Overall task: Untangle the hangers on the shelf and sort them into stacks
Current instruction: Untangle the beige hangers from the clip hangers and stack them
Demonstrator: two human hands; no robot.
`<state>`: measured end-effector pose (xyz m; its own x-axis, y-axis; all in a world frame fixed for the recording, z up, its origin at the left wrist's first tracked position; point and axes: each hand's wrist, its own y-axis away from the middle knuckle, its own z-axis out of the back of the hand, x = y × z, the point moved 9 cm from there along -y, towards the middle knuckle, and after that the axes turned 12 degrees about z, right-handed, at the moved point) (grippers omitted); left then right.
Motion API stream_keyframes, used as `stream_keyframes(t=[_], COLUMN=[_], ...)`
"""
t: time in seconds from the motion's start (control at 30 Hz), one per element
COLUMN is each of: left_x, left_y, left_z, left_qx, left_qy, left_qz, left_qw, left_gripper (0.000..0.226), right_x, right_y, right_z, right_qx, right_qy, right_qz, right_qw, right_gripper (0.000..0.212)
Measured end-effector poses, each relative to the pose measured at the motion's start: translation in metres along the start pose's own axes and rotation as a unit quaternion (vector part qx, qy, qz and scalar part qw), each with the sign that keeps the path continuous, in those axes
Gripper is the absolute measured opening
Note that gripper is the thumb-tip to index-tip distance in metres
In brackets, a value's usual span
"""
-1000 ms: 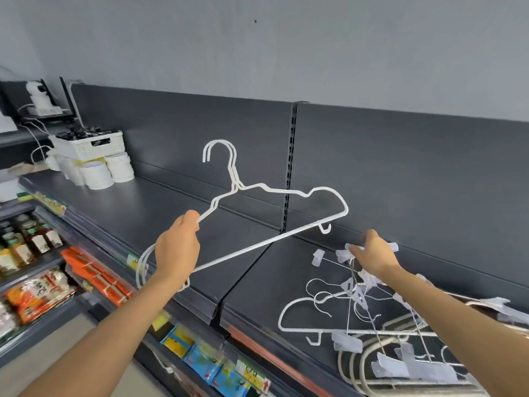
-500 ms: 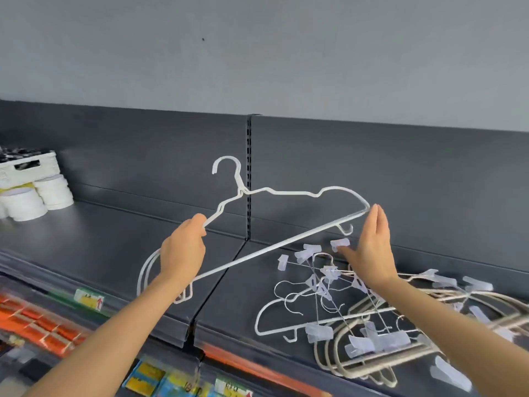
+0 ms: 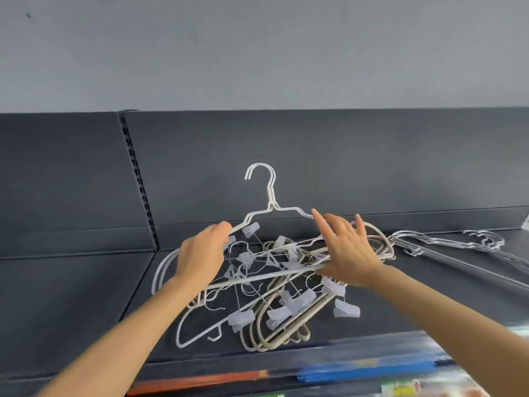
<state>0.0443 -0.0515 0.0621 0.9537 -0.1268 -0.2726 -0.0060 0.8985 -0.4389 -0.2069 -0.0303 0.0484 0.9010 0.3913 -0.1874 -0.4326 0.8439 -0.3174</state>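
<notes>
Head view finds us mid-sort: our left hand (image 3: 200,259) grips the left shoulder of a pair of thin white wire hangers (image 3: 270,196), hooks upward, just over the tangled heap of clear-clip wire hangers and beige rounded hangers (image 3: 274,319) on the dark grey metal shelf (image 3: 71,296); our right hand (image 3: 347,253) lies flat, fingers straight and spread, against their right shoulder, clasping nothing; we judge the pair nearly free; next we must lift it clear of the clips and lay it on the flat stack of pale wire hangers (image 3: 446,242) at right, hooks aligned.
</notes>
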Motion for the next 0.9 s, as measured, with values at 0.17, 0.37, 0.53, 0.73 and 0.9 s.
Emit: stream_keyframes(t=[0.17,0.37,0.53,0.73,0.9], left_x=[-0.055,-0.169,-0.256,-0.343,-0.399], left_y=[-0.012,-0.018,-0.014,-0.006,-0.003], left_z=[-0.023,-0.043,-0.077,-0.115,-0.145], left_qx=[0.039,0.085,0.112,0.143,0.156], left_qy=[0.072,0.120,0.120,0.127,0.129], left_qz=[-0.005,-0.094,-0.131,-0.143,-0.145], left_qw=[0.997,0.985,0.978,0.971,0.969], left_gripper=[0.018,0.034,0.048,0.052,0.048], right_x=[-0.050,-0.140,-0.220,-0.311,-0.371], right_y=[0.045,0.109,0.165,0.239,0.292], right_z=[0.009,-0.003,-0.011,-0.023,-0.030], right_qx=[-0.007,-0.005,0.024,0.046,0.054], right_qy=[0.026,-0.015,-0.034,-0.074,-0.093], right_qz=[-0.033,-0.108,-0.165,-0.216,-0.261], right_qw=[0.999,0.994,0.985,0.973,0.959], right_gripper=[0.122,0.122,0.122,0.117,0.112])
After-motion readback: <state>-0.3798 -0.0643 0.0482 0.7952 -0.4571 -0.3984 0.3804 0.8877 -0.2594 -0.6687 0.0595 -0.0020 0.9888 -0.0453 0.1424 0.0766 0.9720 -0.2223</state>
